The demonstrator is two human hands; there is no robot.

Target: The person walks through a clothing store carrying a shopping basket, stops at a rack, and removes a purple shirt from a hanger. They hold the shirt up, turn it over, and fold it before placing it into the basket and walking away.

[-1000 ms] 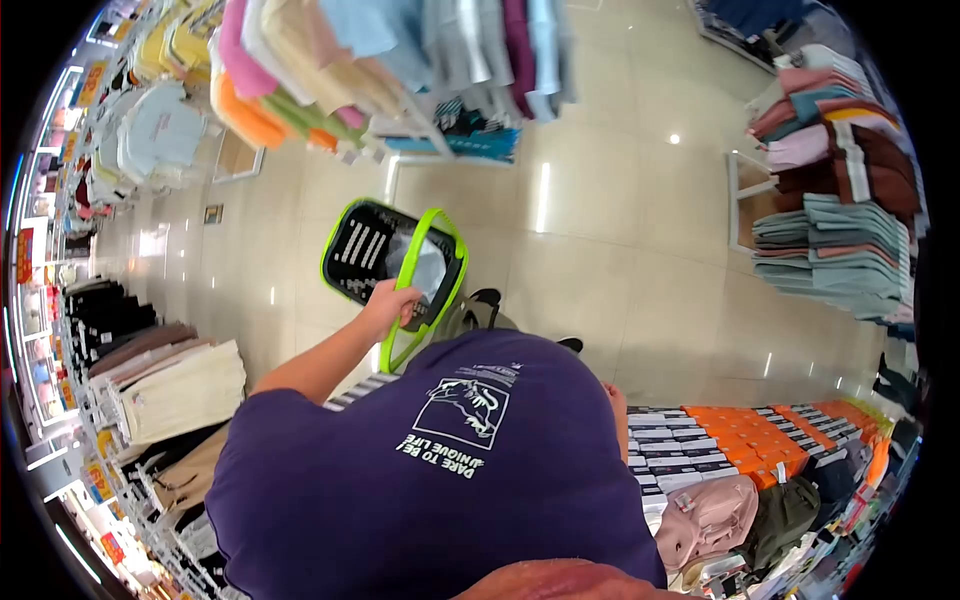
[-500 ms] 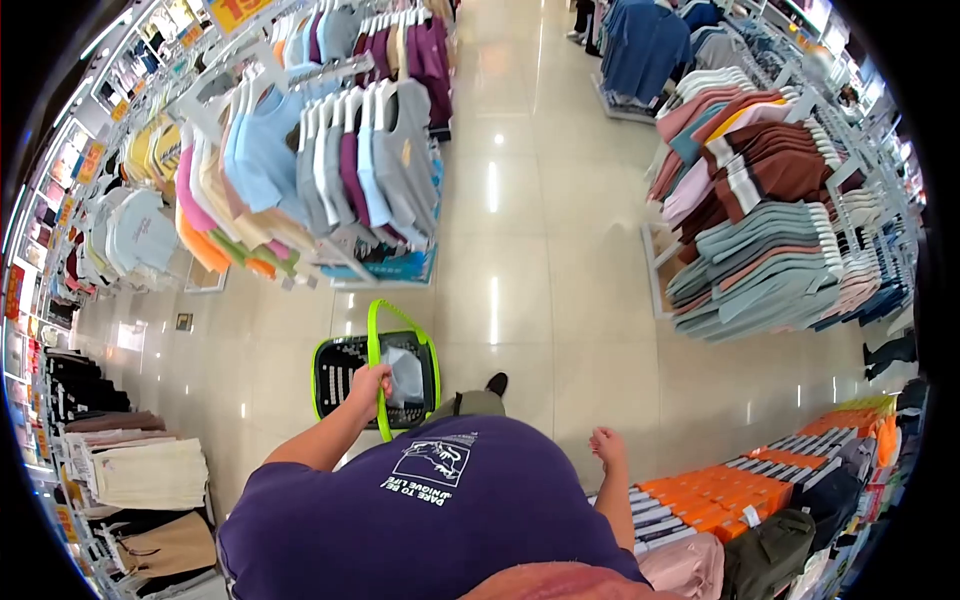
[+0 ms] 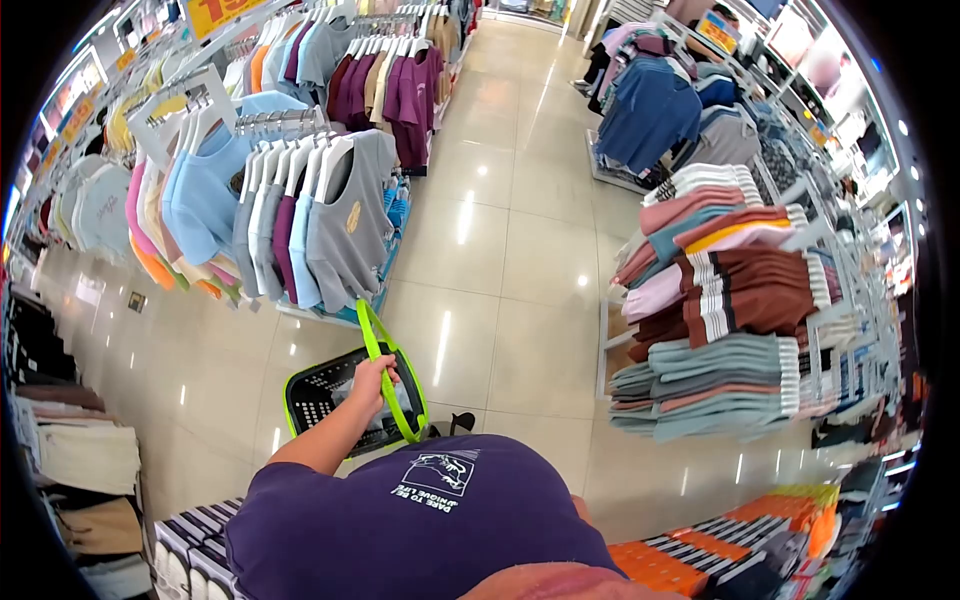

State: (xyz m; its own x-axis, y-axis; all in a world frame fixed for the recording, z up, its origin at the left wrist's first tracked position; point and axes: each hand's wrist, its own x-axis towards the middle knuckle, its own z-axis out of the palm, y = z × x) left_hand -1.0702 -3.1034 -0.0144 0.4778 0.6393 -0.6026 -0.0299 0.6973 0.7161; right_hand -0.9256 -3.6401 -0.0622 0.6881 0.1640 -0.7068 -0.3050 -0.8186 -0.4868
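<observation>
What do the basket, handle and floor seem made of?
Basket: probably moulded plastic, dull black; the slotted build suggests it. Handle: likely smooth plastic too, evenly bright green. Floor: glossy tile, judging by its grid lines and mirrored lights; ceramic or stone unclear.

The basket [image 3: 316,396] is black, with a bright green rim [image 3: 288,405] and a matching green handle [image 3: 371,336]. The wearer's shirt [image 3: 400,540] is dark purple, with a white print [image 3: 440,473]. The floor tiles [image 3: 460,255] are beige; the brown garments [image 3: 760,290] carry white stripes.
</observation>
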